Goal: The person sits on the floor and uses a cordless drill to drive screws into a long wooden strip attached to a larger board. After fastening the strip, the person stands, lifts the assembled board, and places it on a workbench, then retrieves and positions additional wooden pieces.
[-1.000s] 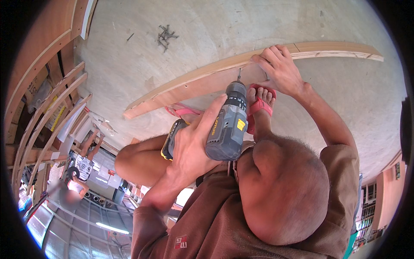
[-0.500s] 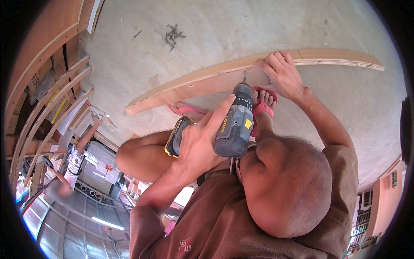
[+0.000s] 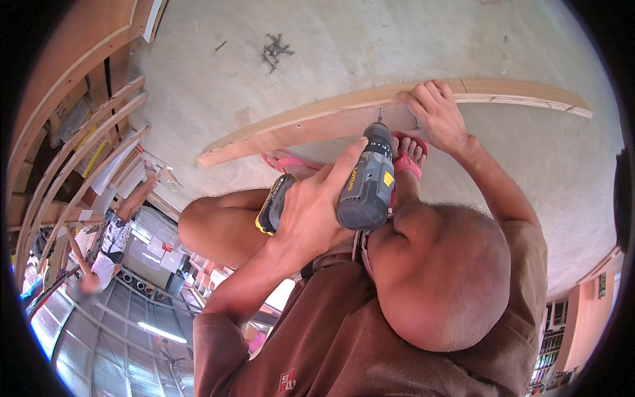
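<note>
My left hand (image 3: 314, 205) is wrapped round the grip of a grey and black cordless drill (image 3: 367, 192). The bit (image 3: 380, 114) points away from me, its tip against the face of a long pale wooden board (image 3: 331, 127). That board looks bowed in this view and has a small dark hole left of the bit. Just right of the bit, my right hand (image 3: 436, 116) grips the board, fingers bent over its upper edge and thumb on the near face. How deep the tip sits in the wood I cannot tell.
A small heap of dark screws (image 3: 274, 51) lies on the concrete floor (image 3: 370, 40), with a single one (image 3: 221, 45) beside it. My sandalled foot (image 3: 410, 155) is close behind the board. Curved wooden frames (image 3: 79, 142) stand at left, near another person (image 3: 116, 235).
The drill's chuck is slightly closer to the board, and less of the bit shows. My right hand keeps its place on the board. The whole view has shifted a little.
</note>
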### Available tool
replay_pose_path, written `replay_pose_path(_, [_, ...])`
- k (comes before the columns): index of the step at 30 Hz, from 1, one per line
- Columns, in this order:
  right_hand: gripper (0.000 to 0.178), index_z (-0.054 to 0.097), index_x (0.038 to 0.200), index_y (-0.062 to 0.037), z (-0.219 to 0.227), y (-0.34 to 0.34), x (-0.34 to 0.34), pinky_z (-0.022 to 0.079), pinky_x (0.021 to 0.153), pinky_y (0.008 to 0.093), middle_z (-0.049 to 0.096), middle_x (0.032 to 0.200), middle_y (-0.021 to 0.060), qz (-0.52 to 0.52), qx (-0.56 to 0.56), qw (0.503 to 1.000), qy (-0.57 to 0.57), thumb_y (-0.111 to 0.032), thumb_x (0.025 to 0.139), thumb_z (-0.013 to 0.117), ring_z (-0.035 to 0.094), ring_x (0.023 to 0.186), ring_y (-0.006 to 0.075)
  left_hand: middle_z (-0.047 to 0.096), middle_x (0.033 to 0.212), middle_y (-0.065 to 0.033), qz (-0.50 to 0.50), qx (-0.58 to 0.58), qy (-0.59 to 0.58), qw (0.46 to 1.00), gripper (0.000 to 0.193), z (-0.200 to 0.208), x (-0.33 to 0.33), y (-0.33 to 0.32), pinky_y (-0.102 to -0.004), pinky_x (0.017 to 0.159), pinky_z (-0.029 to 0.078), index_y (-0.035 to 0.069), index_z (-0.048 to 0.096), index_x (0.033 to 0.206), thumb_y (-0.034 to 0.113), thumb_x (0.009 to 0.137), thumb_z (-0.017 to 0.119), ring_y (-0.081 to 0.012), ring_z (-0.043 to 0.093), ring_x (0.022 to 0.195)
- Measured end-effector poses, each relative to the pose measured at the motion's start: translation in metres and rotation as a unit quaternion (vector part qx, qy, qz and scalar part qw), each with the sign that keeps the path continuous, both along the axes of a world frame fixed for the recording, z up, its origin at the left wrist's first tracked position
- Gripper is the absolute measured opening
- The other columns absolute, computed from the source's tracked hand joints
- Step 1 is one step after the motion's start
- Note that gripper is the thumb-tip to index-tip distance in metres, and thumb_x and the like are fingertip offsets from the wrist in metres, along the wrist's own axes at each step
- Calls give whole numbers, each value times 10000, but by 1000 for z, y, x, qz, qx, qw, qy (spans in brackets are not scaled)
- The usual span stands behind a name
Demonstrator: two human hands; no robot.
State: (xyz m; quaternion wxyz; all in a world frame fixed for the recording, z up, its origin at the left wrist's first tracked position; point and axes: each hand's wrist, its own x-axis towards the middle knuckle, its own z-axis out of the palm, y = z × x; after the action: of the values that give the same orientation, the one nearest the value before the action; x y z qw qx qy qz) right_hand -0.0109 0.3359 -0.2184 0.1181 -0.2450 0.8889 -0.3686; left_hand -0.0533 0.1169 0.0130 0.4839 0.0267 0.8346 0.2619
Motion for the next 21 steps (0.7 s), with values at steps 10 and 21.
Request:
replay_pose_path(10, [614, 642, 1192, -97, -1, 1, 1, 412, 1062, 435, 554, 1031, 55, -2, -9, 1000, 4, -283, 642, 843, 570, 1072, 241, 699, 1120, -261, 33, -31, -18, 999, 930, -3, -2, 5, -476, 858, 568, 100, 405, 1520, 30, 690, 818, -469, 667, 1049])
replay_pose_path(21, [707, 652, 1200, -104, -13, 5, 1, 417, 1011, 427, 574, 1046, 47, 14, -15, 999, 47, -412, 608, 884, 572, 1022, 249, 700, 1144, -246, 36, -29, -23, 999, 927, -3, -1, 8, -454, 882, 566, 86, 409, 1516, -11, 680, 799, -472, 662, 1073])
